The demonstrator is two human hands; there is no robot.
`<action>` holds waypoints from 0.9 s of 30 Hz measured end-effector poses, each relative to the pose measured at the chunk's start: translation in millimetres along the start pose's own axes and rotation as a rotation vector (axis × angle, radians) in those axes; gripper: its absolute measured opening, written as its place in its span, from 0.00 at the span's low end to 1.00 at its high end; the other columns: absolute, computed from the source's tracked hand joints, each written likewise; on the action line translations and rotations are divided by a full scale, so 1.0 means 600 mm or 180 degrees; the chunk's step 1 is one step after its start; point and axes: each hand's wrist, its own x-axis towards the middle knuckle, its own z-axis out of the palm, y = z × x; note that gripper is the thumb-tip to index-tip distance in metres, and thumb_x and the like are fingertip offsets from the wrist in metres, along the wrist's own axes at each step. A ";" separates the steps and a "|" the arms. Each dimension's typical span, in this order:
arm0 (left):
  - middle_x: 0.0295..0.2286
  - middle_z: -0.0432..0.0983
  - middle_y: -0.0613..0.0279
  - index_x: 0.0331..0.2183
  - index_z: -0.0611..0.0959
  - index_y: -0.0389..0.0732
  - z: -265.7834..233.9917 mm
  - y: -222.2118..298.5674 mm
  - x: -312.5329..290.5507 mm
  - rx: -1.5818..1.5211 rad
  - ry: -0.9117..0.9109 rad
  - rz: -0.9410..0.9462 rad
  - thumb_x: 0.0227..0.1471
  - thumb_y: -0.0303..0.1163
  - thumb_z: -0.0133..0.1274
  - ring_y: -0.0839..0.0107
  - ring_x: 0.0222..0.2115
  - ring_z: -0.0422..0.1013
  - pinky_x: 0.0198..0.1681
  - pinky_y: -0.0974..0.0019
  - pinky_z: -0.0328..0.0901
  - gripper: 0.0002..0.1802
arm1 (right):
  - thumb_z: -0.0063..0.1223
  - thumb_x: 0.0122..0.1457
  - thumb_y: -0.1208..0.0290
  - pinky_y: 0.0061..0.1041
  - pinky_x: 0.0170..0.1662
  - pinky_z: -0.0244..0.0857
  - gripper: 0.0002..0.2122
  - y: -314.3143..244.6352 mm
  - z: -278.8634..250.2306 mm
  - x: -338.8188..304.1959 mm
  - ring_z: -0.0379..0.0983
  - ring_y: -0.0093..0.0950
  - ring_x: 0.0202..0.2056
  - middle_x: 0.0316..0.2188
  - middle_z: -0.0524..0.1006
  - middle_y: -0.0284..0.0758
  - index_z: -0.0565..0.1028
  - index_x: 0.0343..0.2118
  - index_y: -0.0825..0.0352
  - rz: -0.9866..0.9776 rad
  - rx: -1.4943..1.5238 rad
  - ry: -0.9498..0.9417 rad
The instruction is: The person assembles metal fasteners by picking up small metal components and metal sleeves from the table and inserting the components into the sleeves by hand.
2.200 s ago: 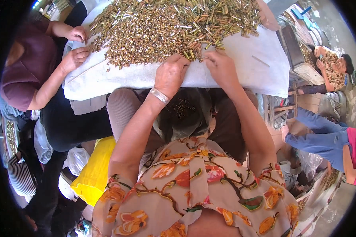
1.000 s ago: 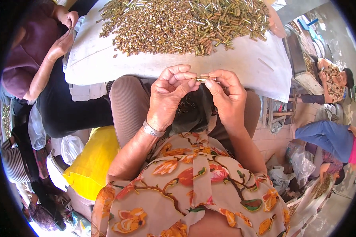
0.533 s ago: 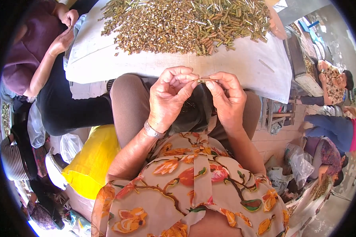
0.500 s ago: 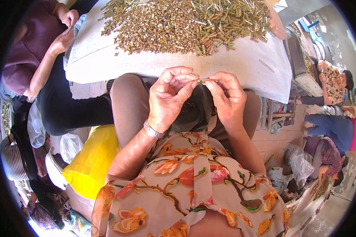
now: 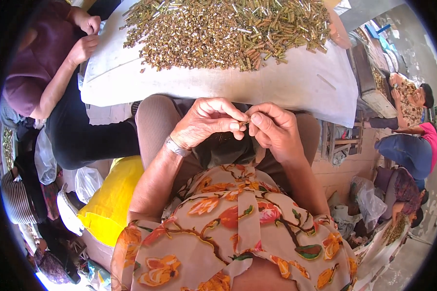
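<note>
Above my lap, my left hand point(image 5: 206, 121) and my right hand point(image 5: 277, 131) meet at the fingertips. Both are closed in a pinch around a small gold-coloured metal piece point(image 5: 244, 122). Fingers cover most of it, so its full shape cannot be made out. Beyond my hands, a large pile of small gold metal pieces point(image 5: 194, 41) lies on a table covered with white cloth point(image 5: 204, 86). Short ring-like pieces make up the pile's left part, and longer slim tubes point(image 5: 281, 29) its right part.
A person's hands point(image 5: 85, 41) are at the table's left edge. By my left leg rests a yellow bag point(image 5: 112, 203), with clear plastic bags point(image 5: 44, 155) nearby. To the right stand a wooden stool point(image 5: 344, 140) and a wooden box point(image 5: 374, 87); several people sit or bend beyond them.
Both my hands have come down closer to my lap, and the fingers now cover more of the metal piece. The person at left has moved their hands slightly toward the table.
</note>
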 end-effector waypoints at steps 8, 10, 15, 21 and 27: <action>0.28 0.78 0.56 0.35 0.80 0.35 -0.009 -0.033 0.001 -0.0805 0.0007 0.0016 0.52 0.26 0.55 0.68 0.27 0.76 0.34 0.66 0.74 0.07 | 0.48 0.63 0.72 0.11 0.16 0.47 0.08 0.006 -0.002 0.004 0.56 0.09 0.15 0.21 0.72 0.28 0.74 0.38 0.71 0.0393 0.0724 -0.0020; 0.29 0.78 0.57 0.37 0.80 0.35 -0.014 -0.043 0.005 -0.0910 0.0089 0.0018 0.53 0.26 0.54 0.69 0.28 0.76 0.35 0.66 0.74 0.07 | 0.47 0.63 0.72 0.11 0.16 0.48 0.08 0.010 0.012 0.005 0.57 0.09 0.15 0.21 0.73 0.28 0.74 0.38 0.72 0.0085 0.0298 0.0269; 0.33 0.77 0.58 0.41 0.78 0.38 -0.004 -0.055 0.013 -0.1280 0.0381 0.0094 0.54 0.27 0.53 0.70 0.32 0.75 0.36 0.66 0.72 0.10 | 0.47 0.63 0.71 0.10 0.16 0.50 0.08 0.023 0.033 0.017 0.59 0.10 0.16 0.22 0.73 0.29 0.74 0.38 0.72 -0.0513 -0.0087 0.0807; 0.33 0.77 0.60 0.41 0.78 0.40 -0.024 -0.080 0.015 -0.1690 0.0031 0.0143 0.55 0.30 0.53 0.71 0.34 0.74 0.41 0.65 0.69 0.11 | 0.47 0.63 0.71 0.10 0.17 0.52 0.08 0.026 0.031 0.020 0.59 0.09 0.16 0.21 0.73 0.29 0.74 0.38 0.72 -0.0397 0.0065 0.0709; 0.33 0.77 0.63 0.41 0.79 0.40 -0.025 -0.087 0.015 -0.1975 -0.0056 0.0180 0.55 0.30 0.52 0.74 0.33 0.73 0.41 0.68 0.68 0.10 | 0.48 0.63 0.72 0.10 0.18 0.53 0.08 0.020 0.036 0.022 0.60 0.09 0.17 0.21 0.73 0.28 0.74 0.37 0.71 -0.0435 -0.0031 0.0717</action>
